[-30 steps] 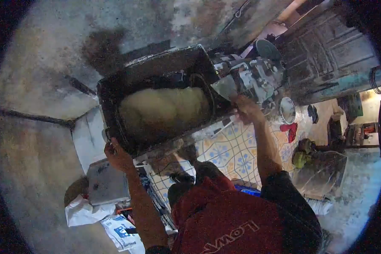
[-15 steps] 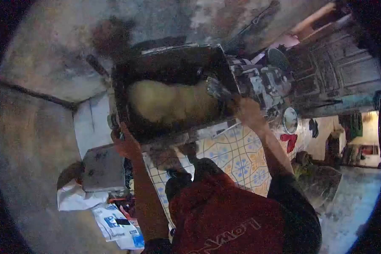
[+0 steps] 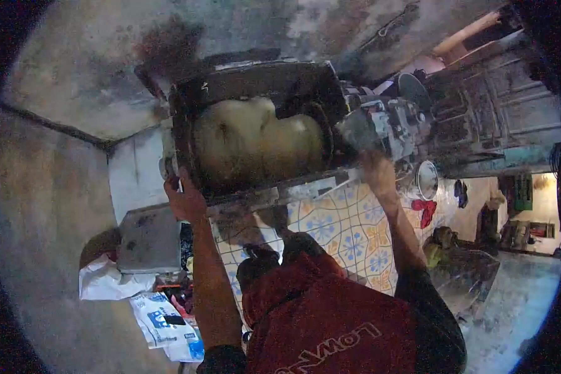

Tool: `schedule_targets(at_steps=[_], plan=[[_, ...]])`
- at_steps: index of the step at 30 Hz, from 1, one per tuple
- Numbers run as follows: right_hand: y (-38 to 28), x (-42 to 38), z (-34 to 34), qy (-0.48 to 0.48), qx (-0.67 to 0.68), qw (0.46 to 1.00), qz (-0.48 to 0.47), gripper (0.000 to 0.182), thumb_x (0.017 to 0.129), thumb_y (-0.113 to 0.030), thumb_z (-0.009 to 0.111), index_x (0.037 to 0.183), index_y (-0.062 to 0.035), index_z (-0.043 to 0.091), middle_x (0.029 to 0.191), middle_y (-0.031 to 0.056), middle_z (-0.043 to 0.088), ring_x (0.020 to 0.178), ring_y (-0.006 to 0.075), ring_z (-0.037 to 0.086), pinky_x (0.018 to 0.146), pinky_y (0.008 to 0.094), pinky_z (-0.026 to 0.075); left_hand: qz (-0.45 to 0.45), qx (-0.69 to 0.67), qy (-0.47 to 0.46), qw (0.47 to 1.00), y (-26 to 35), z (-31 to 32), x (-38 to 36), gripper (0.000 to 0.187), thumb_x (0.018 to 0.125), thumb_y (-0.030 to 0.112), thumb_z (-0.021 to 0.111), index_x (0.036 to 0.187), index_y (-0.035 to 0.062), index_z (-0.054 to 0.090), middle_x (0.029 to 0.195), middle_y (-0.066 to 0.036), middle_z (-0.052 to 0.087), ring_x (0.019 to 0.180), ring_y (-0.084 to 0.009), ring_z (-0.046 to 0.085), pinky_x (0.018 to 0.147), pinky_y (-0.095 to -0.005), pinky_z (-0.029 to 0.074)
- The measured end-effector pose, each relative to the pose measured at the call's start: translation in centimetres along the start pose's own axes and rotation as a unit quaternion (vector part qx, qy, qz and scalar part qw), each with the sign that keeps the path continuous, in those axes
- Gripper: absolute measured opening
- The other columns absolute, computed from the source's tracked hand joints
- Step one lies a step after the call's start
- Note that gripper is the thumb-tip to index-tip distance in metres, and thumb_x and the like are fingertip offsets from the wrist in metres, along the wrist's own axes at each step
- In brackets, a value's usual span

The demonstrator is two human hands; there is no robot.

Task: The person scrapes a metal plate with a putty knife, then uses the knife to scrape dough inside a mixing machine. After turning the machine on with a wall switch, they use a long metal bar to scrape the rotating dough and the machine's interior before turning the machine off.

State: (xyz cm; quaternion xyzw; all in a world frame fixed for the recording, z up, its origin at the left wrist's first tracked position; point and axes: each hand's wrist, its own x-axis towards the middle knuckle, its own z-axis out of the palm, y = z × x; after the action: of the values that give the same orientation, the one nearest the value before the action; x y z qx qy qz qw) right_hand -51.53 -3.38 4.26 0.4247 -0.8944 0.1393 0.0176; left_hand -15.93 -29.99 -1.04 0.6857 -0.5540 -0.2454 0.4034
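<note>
A large pale, smooth dough-like mass (image 3: 258,140) lies inside a dark rectangular trough (image 3: 262,81) in front of me. My left hand (image 3: 186,198) is at the trough's near left corner, its fingers curled around the edge beside a round fitting (image 3: 166,167). Past the trough's right end is my right hand (image 3: 378,167), blurred by motion and closed. A flat grey tool (image 3: 356,129) extends from it; its exact kind is too blurred to make out.
Metal machine parts (image 3: 396,124) stand right of the trough, with a round pan (image 3: 427,177) nearby. Patterned tiles (image 3: 349,230) cover the floor. A grey box (image 3: 149,240) and printed sacks (image 3: 168,324) are at lower left. Dark wooden cabinet doors (image 3: 498,106) line the right.
My right hand has drawn the grey tool off the mass and out past the trough's right end. The mass has changed shape, now showing a raised fold. My left hand stays at the corner.
</note>
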Motion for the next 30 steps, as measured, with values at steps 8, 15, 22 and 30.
schedule_targets(at_steps=[8, 15, 22, 30], plan=[[1.0, 4.3, 4.6, 0.075, 0.047, 0.975, 0.203, 0.052, 0.091, -0.055, 0.044, 0.105, -0.0062, 0.058, 0.079, 0.0256, 0.064, 0.076, 0.0447, 0.062, 0.064, 0.0516, 0.049, -0.016, 0.018, -0.025, 0.999, 0.5, -0.3, -0.1, 0.058, 0.085, 0.053, 0.059, 0.109, 0.0001, 0.060, 0.106, -0.018, 0.066, 0.096, -0.0360, 0.062, 0.083, -0.0450, 0.046], [4.3, 3.7, 9.1, 0.131, -0.076, 0.988, 0.022, 0.037, 0.092, -0.029, 0.043, 0.116, -0.0047, 0.056, 0.093, 0.0271, 0.062, 0.091, 0.0446, 0.059, 0.075, 0.0491, 0.048, -0.009, 0.021, 0.001, 1.000, -0.2, 0.0, 0.0, 0.056, 0.085, 0.050, 0.060, 0.111, 0.0004, 0.060, 0.106, -0.017, 0.065, 0.099, -0.0342, 0.061, 0.084, -0.0445, 0.046], [-0.5, 4.8, 5.7, 0.071, 0.044, 0.966, 0.244, 0.046, 0.093, -0.039, 0.042, 0.115, -0.0012, 0.056, 0.087, 0.0269, 0.061, 0.085, 0.0465, 0.059, 0.073, 0.0498, 0.047, -0.065, -0.001, -0.005, 0.998, 1.0, -0.4, -0.3, 0.055, 0.084, 0.048, 0.062, 0.114, 0.0015, 0.060, 0.107, -0.017, 0.065, 0.099, -0.0328, 0.062, 0.085, -0.0420, 0.047], [11.2, 5.7, 11.6, 0.138, -0.031, 0.990, 0.015, 0.041, 0.092, -0.035, 0.046, 0.121, -0.0057, 0.053, 0.100, 0.0187, 0.063, 0.081, 0.0342, 0.060, 0.067, 0.0414, 0.048, -0.023, -0.016, 0.031, 0.999, 0.8, -0.2, -0.4, 0.051, 0.082, 0.048, 0.065, 0.107, 0.0038, 0.061, 0.094, -0.017, 0.065, 0.086, -0.0357, 0.062, 0.075, -0.0432, 0.048]])
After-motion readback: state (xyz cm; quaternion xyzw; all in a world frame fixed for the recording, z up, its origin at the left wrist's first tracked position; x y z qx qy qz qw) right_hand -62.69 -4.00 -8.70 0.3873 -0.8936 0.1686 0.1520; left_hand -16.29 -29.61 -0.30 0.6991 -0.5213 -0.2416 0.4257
